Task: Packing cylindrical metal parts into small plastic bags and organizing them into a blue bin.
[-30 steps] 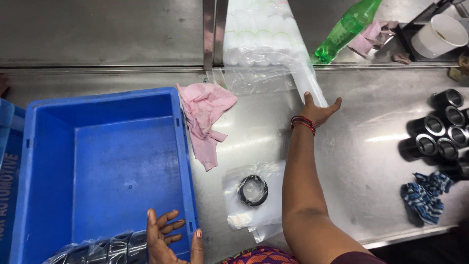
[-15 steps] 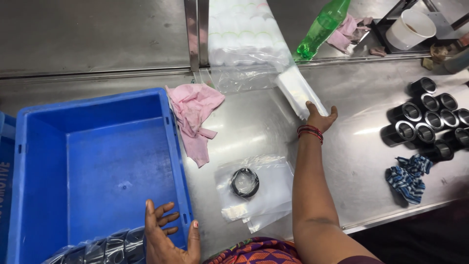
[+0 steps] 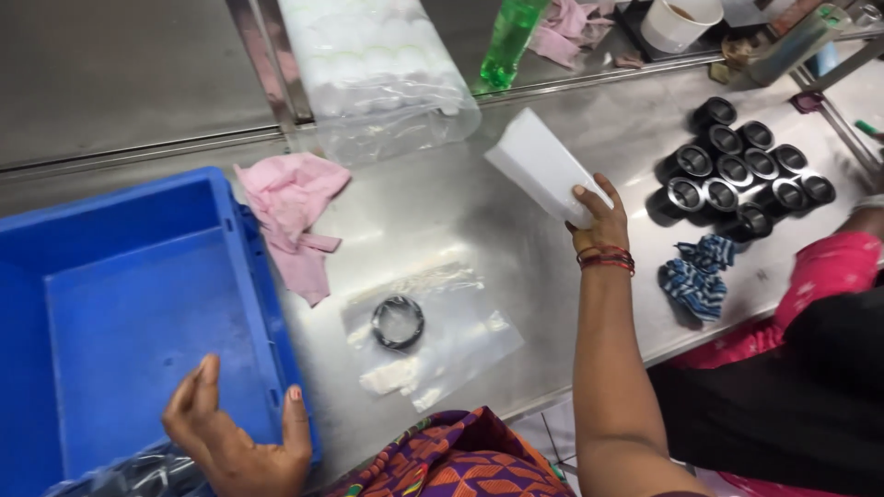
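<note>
The right hand (image 3: 597,219) is closed on a flat white packet (image 3: 545,175), most likely a stack of clear plastic bags; the thumb presses on its near lower corner and the fingers are hidden behind it. The packet is a plain, elongated rectangle, pale and slightly glossy, with no visible contents. It is lifted clear of the steel tabletop (image 3: 552,294) and tilted, its long axis running from the hand at the lower right up toward the upper left, so the free end points toward the big clear bag of white round pieces (image 3: 373,69) at the back of the tabletop.

The left hand (image 3: 238,437) is open, fingers spread and loosely curled, resting at the near rim of the blue plastic crate (image 3: 138,304); it grips nothing that can be seen. Just below it lies a bundle of dark rings wrapped in clear film (image 3: 138,474).

On the tabletop between the two hands lies a flat clear bag (image 3: 428,327) with a single black ring (image 3: 398,322) on it. A crumpled pink cloth (image 3: 295,207) lies beside the crate's far corner. To the right of the raised packet stands a cluster of black and metal cylindrical parts (image 3: 741,175), with a blue striped rag (image 3: 698,276) near them. A green bottle (image 3: 511,41) stands on the ledge behind.
</note>
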